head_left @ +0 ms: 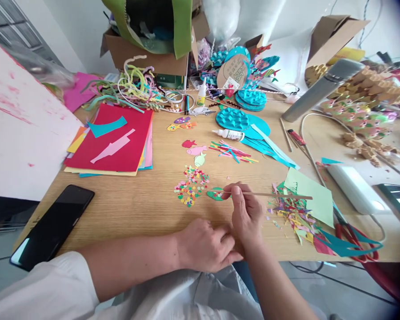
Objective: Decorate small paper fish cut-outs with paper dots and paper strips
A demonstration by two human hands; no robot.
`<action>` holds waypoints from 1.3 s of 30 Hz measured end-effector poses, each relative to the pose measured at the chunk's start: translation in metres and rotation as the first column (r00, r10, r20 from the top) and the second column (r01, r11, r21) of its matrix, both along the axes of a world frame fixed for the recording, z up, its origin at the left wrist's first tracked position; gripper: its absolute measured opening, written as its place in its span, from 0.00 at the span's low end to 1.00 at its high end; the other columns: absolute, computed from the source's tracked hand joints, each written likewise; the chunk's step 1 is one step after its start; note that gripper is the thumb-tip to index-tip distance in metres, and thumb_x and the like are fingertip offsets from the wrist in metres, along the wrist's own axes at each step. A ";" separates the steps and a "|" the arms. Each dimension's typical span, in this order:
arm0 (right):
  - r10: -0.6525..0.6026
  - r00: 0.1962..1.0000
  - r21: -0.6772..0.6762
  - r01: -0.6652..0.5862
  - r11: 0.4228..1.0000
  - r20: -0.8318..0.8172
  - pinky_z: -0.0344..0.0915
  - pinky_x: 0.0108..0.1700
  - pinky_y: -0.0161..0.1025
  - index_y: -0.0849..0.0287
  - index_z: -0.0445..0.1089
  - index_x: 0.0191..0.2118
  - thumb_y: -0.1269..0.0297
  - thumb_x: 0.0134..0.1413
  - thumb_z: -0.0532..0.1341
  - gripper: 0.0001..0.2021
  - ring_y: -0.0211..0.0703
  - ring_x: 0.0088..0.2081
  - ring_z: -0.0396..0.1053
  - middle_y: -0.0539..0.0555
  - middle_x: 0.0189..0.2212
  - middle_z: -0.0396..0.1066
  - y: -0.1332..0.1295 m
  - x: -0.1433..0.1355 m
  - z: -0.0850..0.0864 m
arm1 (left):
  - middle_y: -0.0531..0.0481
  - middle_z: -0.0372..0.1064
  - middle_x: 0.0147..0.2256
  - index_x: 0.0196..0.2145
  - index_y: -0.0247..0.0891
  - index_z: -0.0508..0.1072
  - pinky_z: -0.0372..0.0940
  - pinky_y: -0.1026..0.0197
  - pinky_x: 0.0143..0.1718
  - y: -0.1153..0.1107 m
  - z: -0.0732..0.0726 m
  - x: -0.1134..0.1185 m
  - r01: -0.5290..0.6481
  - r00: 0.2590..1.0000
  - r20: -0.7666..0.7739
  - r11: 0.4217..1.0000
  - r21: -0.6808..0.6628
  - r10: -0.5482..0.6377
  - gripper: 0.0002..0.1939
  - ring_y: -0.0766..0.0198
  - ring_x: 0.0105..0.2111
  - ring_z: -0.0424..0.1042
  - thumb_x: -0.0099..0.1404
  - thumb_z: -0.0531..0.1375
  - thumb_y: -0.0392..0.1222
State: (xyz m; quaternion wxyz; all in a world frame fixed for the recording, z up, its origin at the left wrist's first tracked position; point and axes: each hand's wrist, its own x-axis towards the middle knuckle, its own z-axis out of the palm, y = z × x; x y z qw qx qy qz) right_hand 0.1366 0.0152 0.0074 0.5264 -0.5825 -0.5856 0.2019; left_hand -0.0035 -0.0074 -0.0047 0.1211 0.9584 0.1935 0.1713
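Green paper fish point(214, 194) lies on desk point(120, 213) beside multicoloured paper dots point(189, 192), at the tip of a thin stick point(276, 194) pinched by right hand point(248, 211); left hand point(203, 246) nearby, fingers curled, grip indeterminable.

A flask point(323, 91) stood on the surface point(146, 195). Well left of the flask, nearer the front, lay a phone point(53, 226); left and farther back, a bag point(183, 29) overlapped a carton point(120, 46). Just right of the flask curved a cable point(316, 114).
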 end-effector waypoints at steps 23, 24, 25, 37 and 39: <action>0.250 0.937 0.022 -0.263 0.965 0.245 0.64 0.34 0.39 0.57 0.68 0.28 0.63 0.66 0.52 0.15 0.39 0.27 0.68 0.51 0.24 0.71 0.046 -0.026 0.023 | 0.51 0.68 0.23 0.24 0.37 0.72 0.57 0.61 0.16 0.004 -0.010 0.001 0.152 0.967 0.207 0.988 0.016 -0.152 0.25 0.65 0.17 0.65 0.70 0.49 0.55; 0.277 0.926 0.029 -0.294 0.955 0.255 0.64 0.35 0.40 0.57 0.68 0.28 0.62 0.66 0.52 0.15 0.39 0.29 0.69 0.52 0.25 0.72 0.048 -0.026 0.023 | 0.51 0.68 0.22 0.24 0.37 0.72 0.57 0.61 0.15 0.004 -0.010 0.001 0.153 0.964 0.217 0.988 0.014 -0.153 0.25 0.65 0.17 0.65 0.70 0.49 0.55; 0.284 0.924 0.037 -0.303 0.952 0.256 0.64 0.35 0.40 0.57 0.68 0.28 0.62 0.65 0.53 0.15 0.40 0.29 0.69 0.52 0.25 0.72 0.051 -0.025 0.024 | 0.51 0.67 0.22 0.24 0.37 0.72 0.56 0.61 0.15 0.005 -0.010 0.001 0.153 0.963 0.225 0.988 0.013 -0.152 0.25 0.65 0.17 0.65 0.70 0.49 0.55; 0.068 0.971 0.070 -0.086 0.994 0.230 0.62 0.28 0.36 0.58 0.70 0.26 0.58 0.66 0.51 0.19 0.35 0.22 0.67 0.49 0.21 0.69 0.057 0.012 0.031 | 0.38 0.73 0.48 0.33 0.34 0.73 0.67 0.58 0.25 0.009 -0.001 -0.003 -0.110 0.990 0.083 0.994 -0.001 0.110 0.21 0.62 0.29 0.75 0.72 0.47 0.49; 0.074 0.978 0.073 -0.090 0.993 0.197 0.63 0.29 0.36 0.58 0.70 0.27 0.58 0.67 0.51 0.19 0.35 0.23 0.67 0.49 0.21 0.68 0.058 0.009 0.028 | 0.34 0.69 0.53 0.39 0.32 0.73 0.69 0.56 0.30 0.011 0.000 -0.003 -0.154 0.988 0.016 0.988 0.012 0.154 0.21 0.57 0.40 0.75 0.72 0.46 0.48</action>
